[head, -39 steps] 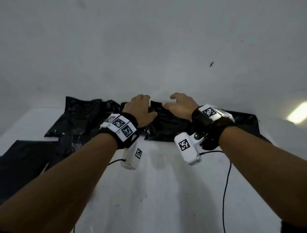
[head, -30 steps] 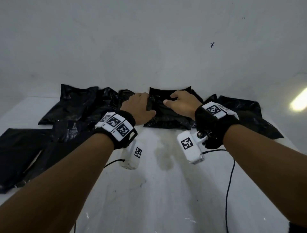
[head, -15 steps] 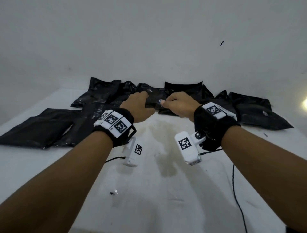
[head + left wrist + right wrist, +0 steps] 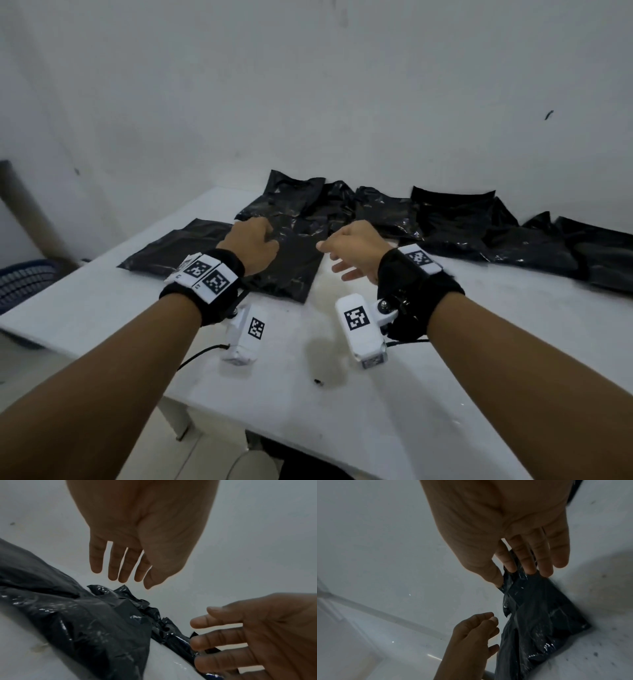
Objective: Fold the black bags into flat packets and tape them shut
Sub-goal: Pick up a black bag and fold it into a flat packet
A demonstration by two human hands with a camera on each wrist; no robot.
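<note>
Several crumpled black bags (image 4: 455, 219) lie in a row along the back of the white table (image 4: 342, 411). One flatter bag (image 4: 294, 270) reaches toward me in the middle. My left hand (image 4: 253, 240) hovers over this bag's left part, fingers loose and holding nothing. In the left wrist view the left hand (image 4: 130, 555) hangs above the bag (image 4: 85, 622) without touching it. My right hand (image 4: 349, 253) is spread open just right of the bag. In the right wrist view the right hand's fingers (image 4: 529, 561) end at the bag's (image 4: 539, 615) upper edge, and the left hand (image 4: 471, 635) is loosely curled beside it.
Another flat black bag (image 4: 171, 246) lies at the left, and more bags (image 4: 565, 253) are heaped at the right. A blue basket (image 4: 24, 284) stands on the floor beyond the table's left edge. The wall rises right behind the bags. A small dark speck (image 4: 318, 381) lies on the tabletop.
Both hands have come off the bag at the back and moved apart. They now hover by a nearer bag further left. The head view has lifted and pulled back.
</note>
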